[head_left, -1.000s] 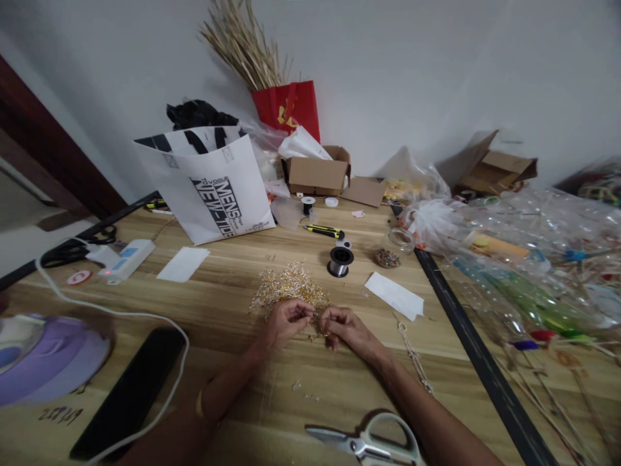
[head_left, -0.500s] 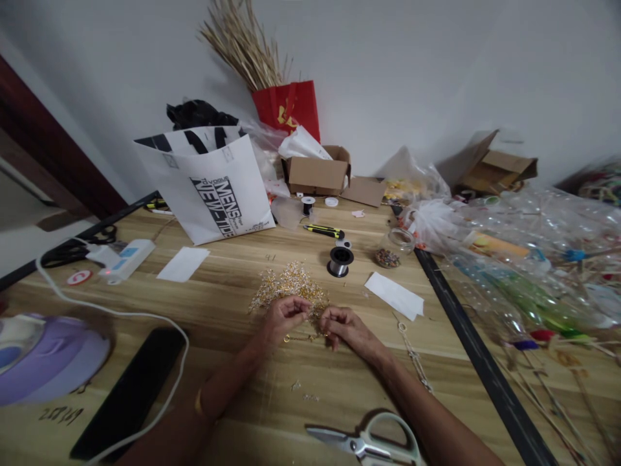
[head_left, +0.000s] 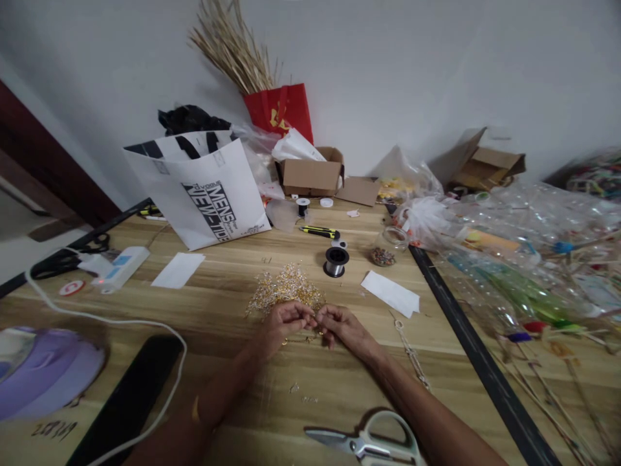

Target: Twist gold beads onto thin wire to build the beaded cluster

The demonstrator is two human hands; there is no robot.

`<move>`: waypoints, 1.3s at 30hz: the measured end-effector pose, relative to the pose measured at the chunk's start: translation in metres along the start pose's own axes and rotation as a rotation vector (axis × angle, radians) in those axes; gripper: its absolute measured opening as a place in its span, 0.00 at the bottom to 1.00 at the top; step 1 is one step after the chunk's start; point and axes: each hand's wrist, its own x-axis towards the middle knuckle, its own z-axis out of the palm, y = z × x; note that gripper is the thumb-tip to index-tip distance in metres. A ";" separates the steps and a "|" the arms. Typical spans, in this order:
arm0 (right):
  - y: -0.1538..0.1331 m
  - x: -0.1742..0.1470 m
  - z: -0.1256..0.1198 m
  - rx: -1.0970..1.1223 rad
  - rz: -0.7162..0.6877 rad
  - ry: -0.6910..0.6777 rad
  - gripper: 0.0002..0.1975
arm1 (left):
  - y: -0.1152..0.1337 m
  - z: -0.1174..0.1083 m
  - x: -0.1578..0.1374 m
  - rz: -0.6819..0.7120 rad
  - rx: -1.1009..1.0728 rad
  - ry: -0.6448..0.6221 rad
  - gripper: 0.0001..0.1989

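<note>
My left hand (head_left: 286, 325) and my right hand (head_left: 343, 327) meet fingertip to fingertip just in front of a pile of small gold and silver beaded pieces (head_left: 279, 288). Both are closed in a pinch. A thin gold chain (head_left: 299, 340) runs from under my left fingers to my right fingers, which grip its end. What my left fingertips pinch is too small to make out. Nearer to me lie small clear bits (head_left: 309, 399) and grey-handled scissors (head_left: 359, 445). By my right forearm lies a pale knotted cord (head_left: 409, 353).
Behind the pile stand a wire spool (head_left: 336, 262), a yellow-black utility knife (head_left: 319, 232) and a glass jar of beads (head_left: 389, 247). White paper slips (head_left: 391, 293) lie around. A white cable (head_left: 121, 316) crosses a black phone-like slab (head_left: 129, 401) at left. Plastic bags (head_left: 504, 259) fill the right.
My left hand has moved right, so its fingertips now meet those of my right hand. The whole view has shifted slightly. The chain is still at my right fingers.
</note>
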 end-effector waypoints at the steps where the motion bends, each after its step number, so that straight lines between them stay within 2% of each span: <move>1: 0.000 0.000 0.000 -0.004 -0.005 -0.006 0.20 | 0.002 0.001 -0.001 -0.005 0.001 -0.006 0.11; 6: 0.000 0.000 -0.002 -0.018 -0.017 -0.029 0.21 | 0.008 0.006 -0.003 -0.027 -0.012 -0.034 0.11; 14: -0.003 -0.001 -0.002 -0.031 0.003 -0.054 0.22 | 0.004 0.002 0.000 -0.028 -0.014 -0.041 0.11; 32: -0.002 -0.002 -0.003 -0.035 -0.008 -0.084 0.15 | 0.007 0.004 -0.001 -0.069 -0.034 -0.031 0.11; 39: 0.000 -0.002 -0.005 -0.042 -0.020 -0.086 0.16 | 0.002 0.002 0.000 -0.069 -0.036 -0.034 0.11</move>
